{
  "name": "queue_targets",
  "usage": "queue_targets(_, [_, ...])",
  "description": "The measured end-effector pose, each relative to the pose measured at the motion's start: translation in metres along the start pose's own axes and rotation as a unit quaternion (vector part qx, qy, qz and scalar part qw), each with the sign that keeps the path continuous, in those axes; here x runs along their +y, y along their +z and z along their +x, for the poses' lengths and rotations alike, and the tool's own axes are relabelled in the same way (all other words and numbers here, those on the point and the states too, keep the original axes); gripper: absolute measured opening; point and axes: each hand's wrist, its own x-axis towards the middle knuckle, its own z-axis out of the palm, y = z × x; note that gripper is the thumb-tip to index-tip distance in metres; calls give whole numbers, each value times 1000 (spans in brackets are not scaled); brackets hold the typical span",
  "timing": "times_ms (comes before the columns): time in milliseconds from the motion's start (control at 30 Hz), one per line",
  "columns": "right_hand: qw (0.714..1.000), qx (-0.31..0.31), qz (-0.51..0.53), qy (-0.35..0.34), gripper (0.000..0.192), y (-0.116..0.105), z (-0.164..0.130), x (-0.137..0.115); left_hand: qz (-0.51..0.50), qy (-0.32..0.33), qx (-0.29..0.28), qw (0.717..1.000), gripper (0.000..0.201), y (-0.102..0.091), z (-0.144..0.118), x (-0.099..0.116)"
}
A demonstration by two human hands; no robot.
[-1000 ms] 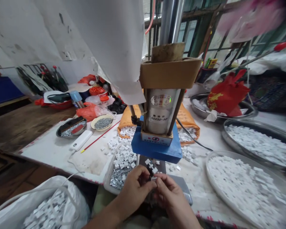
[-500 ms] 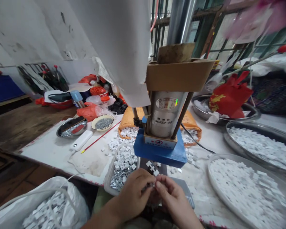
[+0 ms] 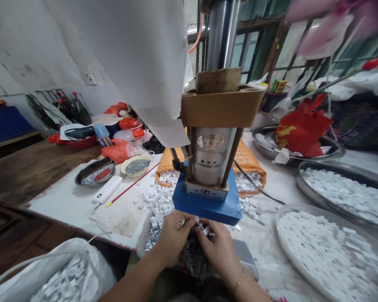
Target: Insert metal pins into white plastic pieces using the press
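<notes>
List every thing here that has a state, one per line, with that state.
left hand: fingers pinched on a small metal piece.
right hand: fingers closed on a small white part.
press: upright, its blue base just above the hands.
orange sack: open, white parts spilling out.
round tray: heaped with white parts.
small bowl: filled with metal bits.

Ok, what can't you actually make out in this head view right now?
- What the left hand and right hand pinch: too small, covered by fingers.
- The press tooling under its blue block: hidden behind both hands.
- The pink object top right: blurred.
- The white bag bottom left: cut off by the edge.
</notes>
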Motion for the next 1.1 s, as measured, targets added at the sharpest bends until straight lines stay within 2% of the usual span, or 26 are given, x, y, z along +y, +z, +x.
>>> queue_targets(167, [1000, 14, 9, 10, 19, 9, 1, 9, -25, 16, -47, 998, 18, 4, 2, 1])
queue_targets(267, [1000, 23, 5, 17, 23, 11, -1, 15, -37, 15, -31, 999, 16, 6, 1, 1])
queue_targets(367, [1000, 24, -1, 21, 22, 14, -2, 19, -33, 27, -45, 998, 18, 6, 1, 0])
queue_targets(433, [1000, 20, -6, 21, 19, 16, -1, 19, -9, 46, -44, 998, 18, 7, 0, -1])
queue_targets(500, [1000, 12, -11, 19, 16, 16, -2, 18, 32, 80, -18, 996, 16, 9, -2, -3])
queue_targets(600, [1000, -2, -12, 10, 15, 6, -5, 15, 90, 160, 10, 983, 16, 12, -6, -7])
queue_targets(667, [999, -14, -28, -4, 23, -9, -11, 16, 113, 207, 9, 972, 18, 14, -7, -8])
queue_targets(733, [995, -32, -88, -28, 29, -31, -21, 19, 127, 226, 6, 966, 18, 16, -8, -9])
queue_targets(800, [981, -54, -179, -55, 25, -53, -33, 25, 137, 229, 14, 964, 17, 17, -9, -10])
queue_targets(900, [934, -102, -330, -92, 17, -73, -53, 39, 138, 233, 25, 962, 16, 18, -9, -11])
queue_targets(1000, [897, -117, -406, -131, 12, -73, -65, 50, 132, 231, 35, 963, 16, 19, -10, -11])
queue_targets(1100, [888, -102, -420, -158, 10, -68, -65, 54, 124, 204, 36, 971, 14, 19, -9, -10])
